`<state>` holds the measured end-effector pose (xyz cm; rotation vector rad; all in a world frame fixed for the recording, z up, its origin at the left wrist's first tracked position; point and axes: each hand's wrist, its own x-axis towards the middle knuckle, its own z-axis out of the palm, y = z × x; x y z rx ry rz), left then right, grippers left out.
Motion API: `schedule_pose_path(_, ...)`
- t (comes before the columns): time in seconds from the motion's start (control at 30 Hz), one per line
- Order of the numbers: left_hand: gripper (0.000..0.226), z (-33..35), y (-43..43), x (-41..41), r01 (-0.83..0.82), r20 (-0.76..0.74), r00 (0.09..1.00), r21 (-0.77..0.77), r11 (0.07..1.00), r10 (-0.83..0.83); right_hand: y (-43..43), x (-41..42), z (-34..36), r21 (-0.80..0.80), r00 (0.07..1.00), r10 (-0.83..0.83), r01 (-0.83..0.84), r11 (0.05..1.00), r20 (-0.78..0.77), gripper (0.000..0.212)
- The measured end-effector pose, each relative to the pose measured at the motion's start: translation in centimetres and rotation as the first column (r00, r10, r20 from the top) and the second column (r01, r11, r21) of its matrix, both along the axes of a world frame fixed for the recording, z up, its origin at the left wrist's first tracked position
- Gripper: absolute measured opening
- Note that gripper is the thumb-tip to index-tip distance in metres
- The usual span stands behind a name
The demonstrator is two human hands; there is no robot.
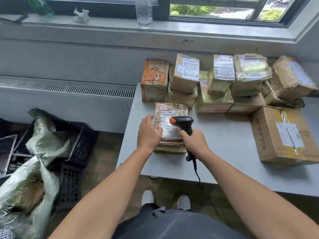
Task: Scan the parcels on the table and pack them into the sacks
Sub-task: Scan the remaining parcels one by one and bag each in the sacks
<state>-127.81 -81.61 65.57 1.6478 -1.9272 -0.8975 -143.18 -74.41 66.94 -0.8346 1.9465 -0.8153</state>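
Past my shorts (172, 225), my left hand (149, 133) rests on the taped parcel (172, 107) near the grey table's (224, 152) left edge, fingers loosely together. My right hand (194, 141) wraps the black barcode scanner (183, 121), its head over the label (170, 131). Stacked parcels (215, 80) sit behind; a woven sack (43, 131) lies left of the table.

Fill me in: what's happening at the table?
A person is scanning. The right hand grips a black barcode scanner aimed at the label of a flat taped cardboard parcel that the left hand steadies on the grey table. More cardboard parcels wait behind; a pale woven sack sits on the floor, left.
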Motion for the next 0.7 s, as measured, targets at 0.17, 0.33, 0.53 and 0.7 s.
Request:
schedule_pose_path(0.17,0.048,-0.2,-0.4,-0.4,0.01,-0.001,1.0,-0.012,1.0,-0.01,0.1,0.1,0.0,0.0,1.0,0.003,-0.003,1.0,-0.012,0.028)
schedule_pose_path(0.33,0.047,-0.1,-0.9,-1.4,0.036,0.039,0.999,-0.138,0.99,-0.031,-0.4,-0.7,-0.2,-0.057,0.998,-0.064,0.064,0.996,0.012,0.017)
schedule_pose_path(0.53,0.045,0.2,-0.1,-5.0,0.251,0.06,0.968,-0.27,0.93,-0.244,0.9,-3.5,-1.0,-0.011,0.952,-0.286,0.289,0.957,0.113,0.033)
schedule_pose_path(0.7,0.046,-0.3,1.6,-9.0,0.45,0.114,0.893,-0.252,0.857,-0.436,2.9,-6.0,-3.0,0.005,0.939,-0.339,0.339,0.941,0.049,0.015)
